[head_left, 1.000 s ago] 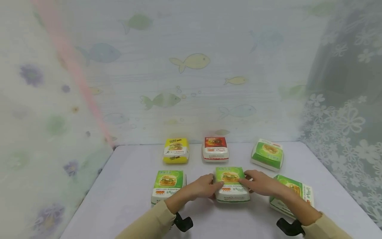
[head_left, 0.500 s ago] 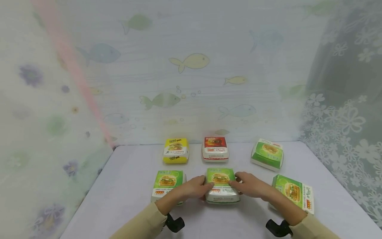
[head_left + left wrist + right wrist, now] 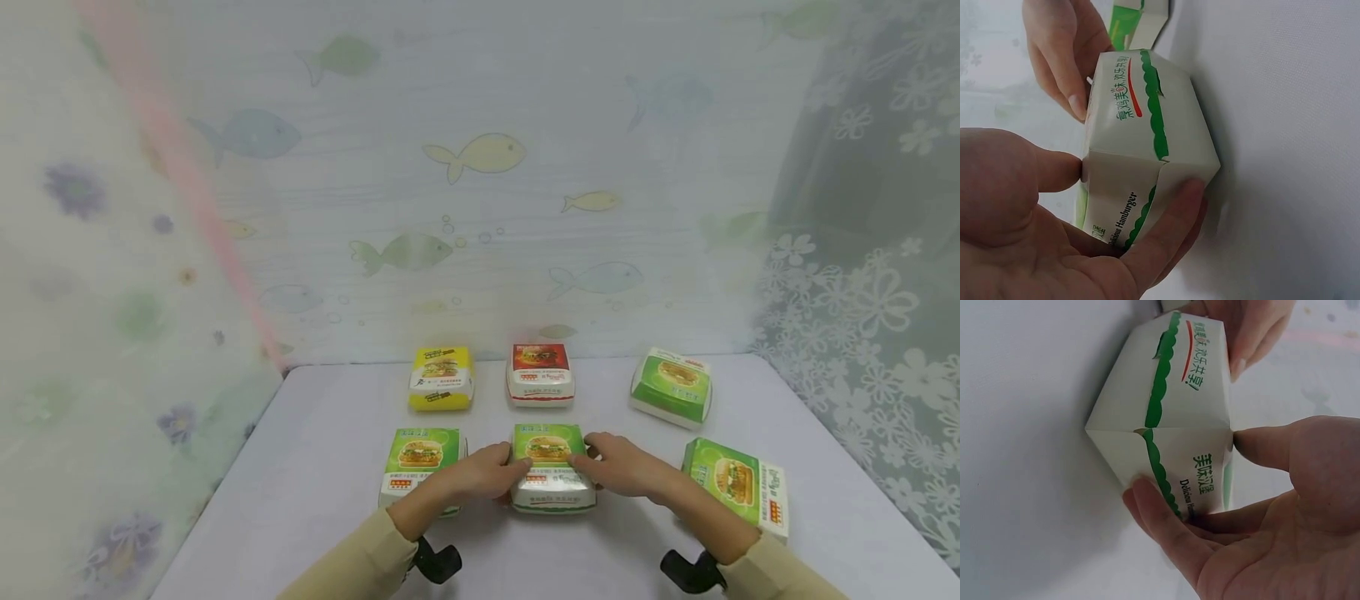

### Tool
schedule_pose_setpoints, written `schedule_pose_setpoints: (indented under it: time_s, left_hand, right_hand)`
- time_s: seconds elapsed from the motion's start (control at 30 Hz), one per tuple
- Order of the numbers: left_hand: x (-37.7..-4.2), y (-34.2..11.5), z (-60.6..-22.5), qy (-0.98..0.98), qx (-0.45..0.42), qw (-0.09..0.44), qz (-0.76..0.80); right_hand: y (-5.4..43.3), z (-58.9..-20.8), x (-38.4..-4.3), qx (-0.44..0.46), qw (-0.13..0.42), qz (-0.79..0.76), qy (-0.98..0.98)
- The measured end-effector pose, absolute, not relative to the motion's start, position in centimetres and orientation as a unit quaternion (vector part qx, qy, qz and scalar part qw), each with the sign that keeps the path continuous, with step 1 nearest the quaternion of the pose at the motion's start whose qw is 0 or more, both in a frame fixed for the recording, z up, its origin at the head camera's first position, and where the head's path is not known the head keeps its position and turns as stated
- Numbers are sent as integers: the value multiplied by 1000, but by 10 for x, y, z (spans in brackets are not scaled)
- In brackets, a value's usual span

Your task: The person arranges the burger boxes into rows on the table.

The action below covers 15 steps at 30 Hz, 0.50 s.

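Note:
A green and white hamburger box (image 3: 553, 487) stands upright in the front row, between two similar green boxes. My left hand (image 3: 489, 475) holds its left side, thumb on the top edge and fingers along the side wall. On the opposite side my right hand (image 3: 624, 467) grips it the same way. In the left wrist view the closed box (image 3: 1129, 106) shows its front wall with a green scalloped band, and the thumb presses the top edge. The right wrist view shows the box (image 3: 1191, 394) pinched between thumb and fingers, its base at or very near the white tabletop.
Left of the held box is a green hamburger box (image 3: 422, 457); to the right lies a turned green one (image 3: 738, 483), partly behind my right forearm. The back row has a yellow box (image 3: 442, 379), a red-topped box (image 3: 541, 377) and a tilted green box (image 3: 672, 387) on the white table (image 3: 315, 467).
Both hands have moved the held hamburger box to the left, most of it in the first half second, and slightly toward me. The other boxes have stayed put.

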<state>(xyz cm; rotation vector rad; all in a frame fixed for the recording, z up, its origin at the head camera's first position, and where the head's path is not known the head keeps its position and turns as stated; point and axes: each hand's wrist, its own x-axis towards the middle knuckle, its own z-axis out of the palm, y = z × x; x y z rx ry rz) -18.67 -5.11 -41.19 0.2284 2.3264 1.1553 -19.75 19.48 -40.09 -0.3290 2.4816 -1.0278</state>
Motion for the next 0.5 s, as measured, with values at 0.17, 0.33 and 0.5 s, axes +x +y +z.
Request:
schedule_pose_setpoints:
  time_s: [0.17, 0.33, 0.5]
  left_hand:
    - [-188, -50, -411, 859, 82, 269, 428]
    - [-189, -50, -410, 858, 83, 273, 427]
    - [-190, -52, -407, 861, 94, 275, 417]
  right_hand:
    - [194, -401, -197, -117, 220, -370, 895]
    - [196, -401, -198, -114, 222, -370, 895]
    - [198, -399, -199, -110, 222, -361, 899]
